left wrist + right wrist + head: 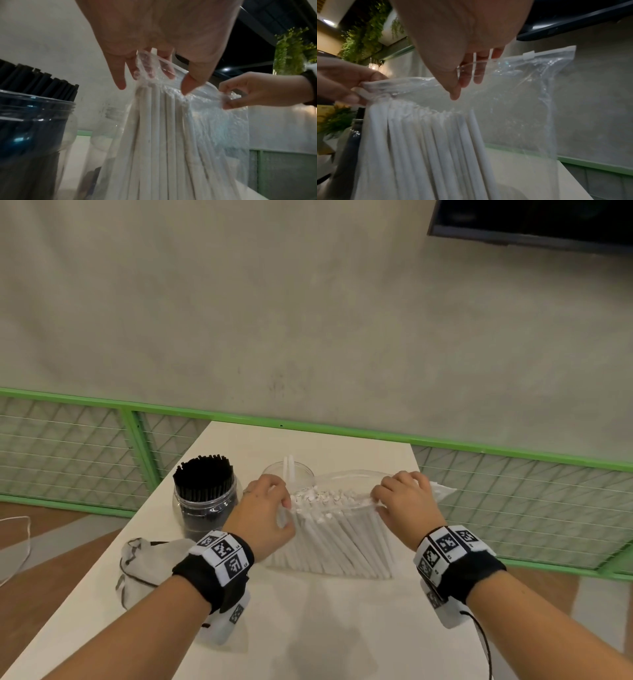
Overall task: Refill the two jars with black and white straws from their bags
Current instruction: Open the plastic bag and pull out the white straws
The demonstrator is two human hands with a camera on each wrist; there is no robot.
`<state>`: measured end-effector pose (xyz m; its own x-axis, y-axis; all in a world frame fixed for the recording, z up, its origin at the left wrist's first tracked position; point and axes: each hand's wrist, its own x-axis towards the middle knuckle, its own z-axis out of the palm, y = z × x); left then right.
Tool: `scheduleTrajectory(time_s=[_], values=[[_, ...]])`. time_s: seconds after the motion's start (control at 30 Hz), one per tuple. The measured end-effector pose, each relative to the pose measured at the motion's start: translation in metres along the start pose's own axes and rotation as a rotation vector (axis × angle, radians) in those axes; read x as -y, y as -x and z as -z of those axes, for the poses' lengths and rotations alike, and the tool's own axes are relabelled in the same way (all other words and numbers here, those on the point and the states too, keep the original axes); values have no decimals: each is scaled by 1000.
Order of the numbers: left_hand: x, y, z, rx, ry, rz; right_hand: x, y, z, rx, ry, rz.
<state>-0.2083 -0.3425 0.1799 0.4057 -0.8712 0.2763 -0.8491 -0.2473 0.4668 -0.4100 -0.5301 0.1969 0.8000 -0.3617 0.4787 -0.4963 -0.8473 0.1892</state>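
Observation:
A clear zip bag (346, 481) packed with white straws (337, 537) stands upright on the white table (308, 621). My left hand (279, 503) pinches the left end of its mouth and my right hand (387, 498) pinches the right end. In the left wrist view my left hand (154, 75) grips the plastic rim above the white straws (161, 135). In the right wrist view my right hand (465, 79) holds the bag (530, 101). A clear jar (205, 501) full of black straws stands left. Behind the bag, a clear jar (301, 470) holds a few white straws.
A crumpled empty plastic bag (144, 563) lies at the table's left edge near my left forearm. A green mesh railing (513, 460) runs behind the table, with a grey wall beyond. The table's right edge is just past my right wrist.

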Motion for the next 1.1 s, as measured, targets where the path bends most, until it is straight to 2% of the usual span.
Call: scheduleTrajectory(time_s=[0.1, 0.2, 0.27, 0.37, 0.47, 0.53, 0.6, 0.73, 0.83, 0.93, 1.1], values=[[2, 6, -6, 55, -93, 38, -6, 11, 4, 2, -44, -10], [0, 4, -11, -34, -104, 54, -8, 22, 8, 193, -133, -77], [-2, 1, -14, -60, -143, 70, -9, 26, 7, 249, -195, -123], [-6, -4, -17, -67, -197, 95, -11, 29, 0, 163, -156, -127], [-8, -6, -21, -88, -207, 97, -5, 30, 2, 155, -72, -191], [-9, -6, -24, -97, -177, 100, 0, 29, 5, 237, -12, -231], [-9, -5, -26, -104, -146, 104, 4, 25, 7, 378, 16, -252], [-6, -2, -30, -61, -136, 97, 4, 16, 0, 603, -146, -381], [-7, 4, -31, -31, -98, 96, 6, 11, -3, 556, -221, -445], [-8, 8, -31, -57, -42, 98, 3, 8, -5, 535, -143, -391], [-9, 1, -29, -38, -103, 107, -11, 4, -2, 629, -40, -266]])
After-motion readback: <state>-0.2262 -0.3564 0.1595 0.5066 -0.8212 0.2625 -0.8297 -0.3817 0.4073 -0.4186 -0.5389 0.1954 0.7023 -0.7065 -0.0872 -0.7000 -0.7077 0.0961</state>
